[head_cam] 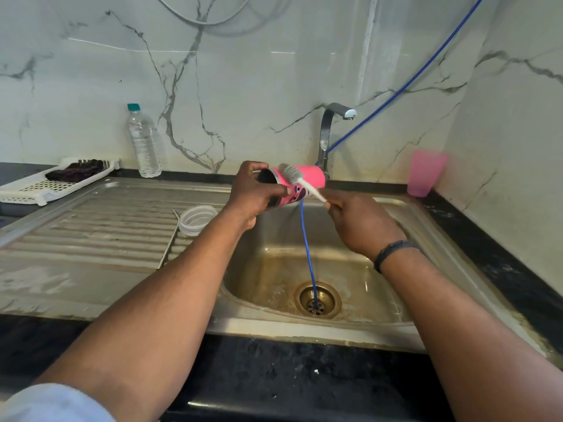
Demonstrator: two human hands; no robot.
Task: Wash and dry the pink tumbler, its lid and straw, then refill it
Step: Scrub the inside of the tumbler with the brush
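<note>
We see the pink tumbler (300,185) held on its side above the sink (396,208), with its open mouth turned to the left. The left hand (254,190) grips it near the rim, fingers (275,190) curled round it. The right hand (361,220) pinches the white handle of a bottle brush (300,179), and the bristle end lies against the outside of the tumbler. A thin blue hose (309,254) hangs down behind the hands into the drain (317,299). The tap (330,129) stands just behind the tumbler. On the ribbed steel surface (91,226) to the left lie the clear lid (197,220) and, just beside it, the thin straw (169,248). Farther back stand a water bottle (143,141) and a white tray (39,185). A pink cup (425,173) stands in the right corner.
</note>
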